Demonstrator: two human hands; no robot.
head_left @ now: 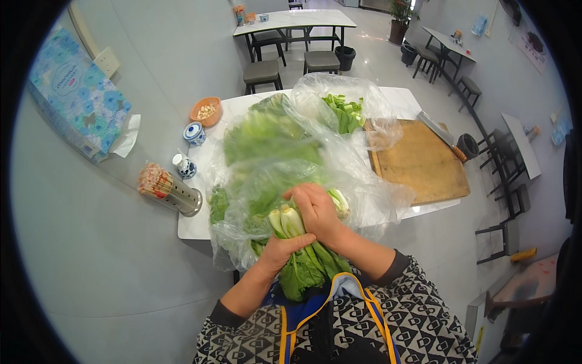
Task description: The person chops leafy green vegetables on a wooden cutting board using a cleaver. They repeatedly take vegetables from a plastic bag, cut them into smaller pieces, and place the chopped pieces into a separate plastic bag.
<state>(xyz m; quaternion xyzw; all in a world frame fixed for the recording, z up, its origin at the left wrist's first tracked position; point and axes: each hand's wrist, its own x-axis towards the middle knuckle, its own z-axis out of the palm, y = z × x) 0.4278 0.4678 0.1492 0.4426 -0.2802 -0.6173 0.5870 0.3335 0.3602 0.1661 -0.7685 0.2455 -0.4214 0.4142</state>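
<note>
My left hand point(283, 253) is wrapped around a bunch of leafy greens point(293, 223), its thumb across the pale stalks. The stalk ends point away from me and the leaves hang towards my apron point(300, 314). Against the right side of the stalks rests my right hand point(318, 213), its fingers curled near the stalk ends and partly hidden. A large clear plastic bag point(268, 177) full of greens lies under and beyond both hands. Another pale stalk base point(339, 204) shows just right of my right hand.
A cleaver point(439, 132) lies on the wooden cutting board point(418, 164) at right. Cut greens point(343, 111) sit in plastic farther back. Along the left edge stand an orange bowl of garlic cloves point(206, 112), a lidded jar point(194, 133), a small bottle point(184, 165) and a chopstick holder point(182, 196).
</note>
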